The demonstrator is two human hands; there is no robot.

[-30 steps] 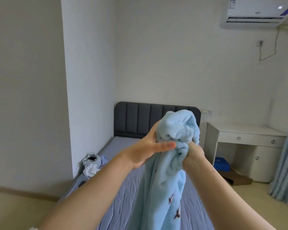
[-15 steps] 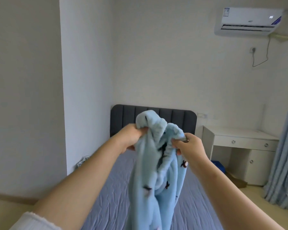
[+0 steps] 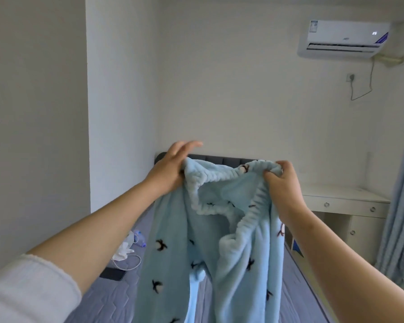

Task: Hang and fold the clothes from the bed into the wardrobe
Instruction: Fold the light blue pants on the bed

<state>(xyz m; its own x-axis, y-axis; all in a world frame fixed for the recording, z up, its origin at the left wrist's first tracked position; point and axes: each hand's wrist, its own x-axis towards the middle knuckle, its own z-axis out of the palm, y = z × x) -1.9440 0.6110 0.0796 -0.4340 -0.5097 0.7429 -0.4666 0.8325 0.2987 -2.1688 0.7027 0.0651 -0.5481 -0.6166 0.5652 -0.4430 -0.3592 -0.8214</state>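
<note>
Light blue fleece trousers with dark prints (image 3: 173,264) are being held above the grey quilted mattress (image 3: 107,299), the ribbed waistband (image 3: 208,178) being gripped by the right hand (image 3: 282,183) and pinched by the left hand (image 3: 170,171)

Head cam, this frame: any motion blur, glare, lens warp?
Head view: left hand fingertips smeared by motion, grip unclear; right hand and the blue fleece trousers it pinches are sharp. Head view: soft even light, no glare or hard shadows. Head view: curtain leans at the right edge, wide-angle warp.
</note>
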